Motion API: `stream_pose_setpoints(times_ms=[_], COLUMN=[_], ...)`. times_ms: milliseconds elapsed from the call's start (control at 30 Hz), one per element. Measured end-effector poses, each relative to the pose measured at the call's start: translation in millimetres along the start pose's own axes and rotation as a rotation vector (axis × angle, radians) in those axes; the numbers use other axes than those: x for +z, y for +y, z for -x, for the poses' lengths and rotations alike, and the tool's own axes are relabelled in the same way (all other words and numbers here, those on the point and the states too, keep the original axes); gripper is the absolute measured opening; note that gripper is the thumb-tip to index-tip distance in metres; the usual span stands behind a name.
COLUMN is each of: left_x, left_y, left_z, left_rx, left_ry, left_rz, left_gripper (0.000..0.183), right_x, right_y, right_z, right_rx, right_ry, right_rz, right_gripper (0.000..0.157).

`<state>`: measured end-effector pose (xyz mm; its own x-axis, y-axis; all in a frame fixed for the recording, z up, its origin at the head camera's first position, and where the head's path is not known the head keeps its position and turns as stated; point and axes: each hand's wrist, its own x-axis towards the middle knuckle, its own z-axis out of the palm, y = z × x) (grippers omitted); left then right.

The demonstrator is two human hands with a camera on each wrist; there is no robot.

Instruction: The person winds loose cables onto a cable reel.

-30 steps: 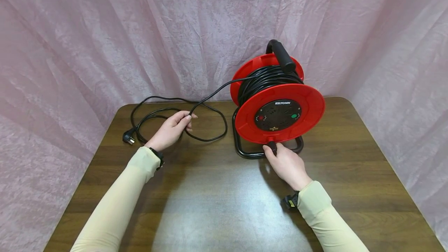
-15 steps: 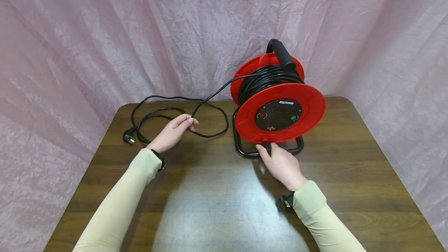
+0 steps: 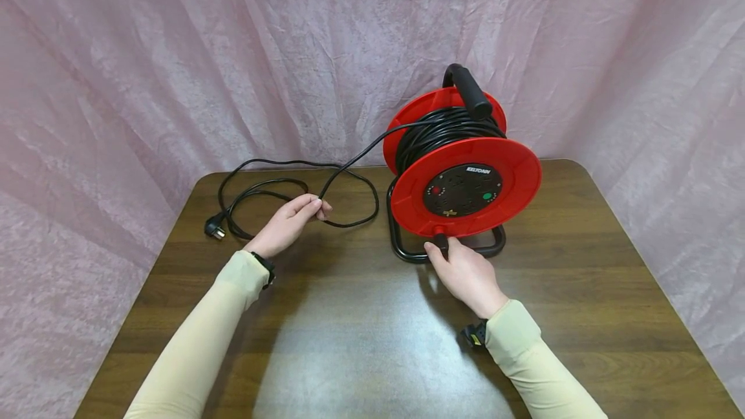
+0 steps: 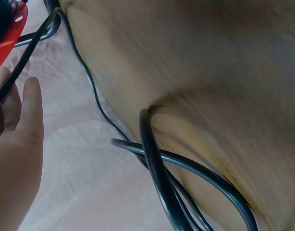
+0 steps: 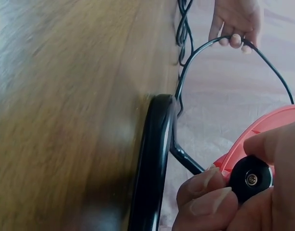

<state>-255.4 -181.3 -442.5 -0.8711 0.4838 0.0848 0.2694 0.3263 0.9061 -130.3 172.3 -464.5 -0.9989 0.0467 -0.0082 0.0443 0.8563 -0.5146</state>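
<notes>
A red cable reel (image 3: 465, 186) with black cord wound on its drum stands on the table in the head view. My right hand (image 3: 465, 273) grips the black crank knob (image 5: 251, 179) at the bottom of its front disc; the right wrist view shows fingers and thumb around it. To the left, my left hand (image 3: 293, 218) pinches the black cord (image 3: 355, 159) between thumb and fingers. From there the cord rises to the drum. Its slack lies in loops behind and left of that hand, ending in a black plug (image 3: 215, 227) on the table.
The reel rests on a black tube stand (image 3: 416, 257) and has a black carrying handle (image 3: 470, 92) on top. Wooden table (image 3: 361, 341) lies in front of both arms. A pink curtain (image 3: 326, 50) hangs close behind the table's back edge.
My right hand has shifted slightly left with the crank knob, and the reel's front disc has turned a little. My left hand has moved slightly right and down, holding the cord.
</notes>
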Motion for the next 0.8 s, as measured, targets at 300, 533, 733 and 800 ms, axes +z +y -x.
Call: stream_pose_setpoints(times_ms=[300, 533, 733, 800], left_x=[-2.1, -4.7, -6.9, -6.2], left_y=[-0.4, -2.8, -1.0, -0.6], left_z=[1.9, 5.8, 7.5, 7.0], left_rx=[0.029, 0.01, 0.022, 0.034], left_ry=[-0.002, 0.026, 0.037, 0.025], left_rz=[-0.001, -0.012, -0.007, -0.01], left_gripper=[0.033, 0.041, 0.036, 0.034], right_x=[-0.3, -0.8, -1.7, -1.6], right_y=[-6, -11, -15, -17], right_z=[0, 1, 0, 0], right_rx=[-0.01, -0.014, -0.015, -0.014], right_ry=[-0.008, -0.023, -0.044, -0.048], right_rz=[-0.005, -0.01, -0.028, -0.031], right_gripper=[0.049, 0.047, 0.046, 0.047])
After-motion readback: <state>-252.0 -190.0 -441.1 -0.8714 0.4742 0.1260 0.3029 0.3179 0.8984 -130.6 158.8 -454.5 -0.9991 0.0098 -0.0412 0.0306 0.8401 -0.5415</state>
